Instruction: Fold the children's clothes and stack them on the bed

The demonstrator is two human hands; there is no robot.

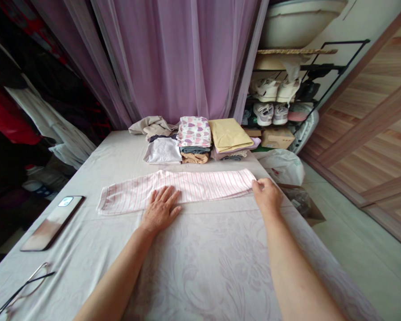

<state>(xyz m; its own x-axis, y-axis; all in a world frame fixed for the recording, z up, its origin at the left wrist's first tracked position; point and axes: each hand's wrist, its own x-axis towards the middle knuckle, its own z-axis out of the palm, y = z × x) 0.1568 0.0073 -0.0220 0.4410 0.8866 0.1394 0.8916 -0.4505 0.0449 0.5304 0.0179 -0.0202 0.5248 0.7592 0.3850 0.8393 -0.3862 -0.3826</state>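
A pink-and-white striped garment lies folded into a long strip across the bed. My left hand rests flat on its near edge around the middle, fingers spread. My right hand pinches the strip's right end at the corner.
Folded clothes are stacked at the bed's far end: a heart-print pile, a yellow piece, a white top. A phone and glasses lie at the left. A shoe rack and bags stand to the right, a curtain behind.
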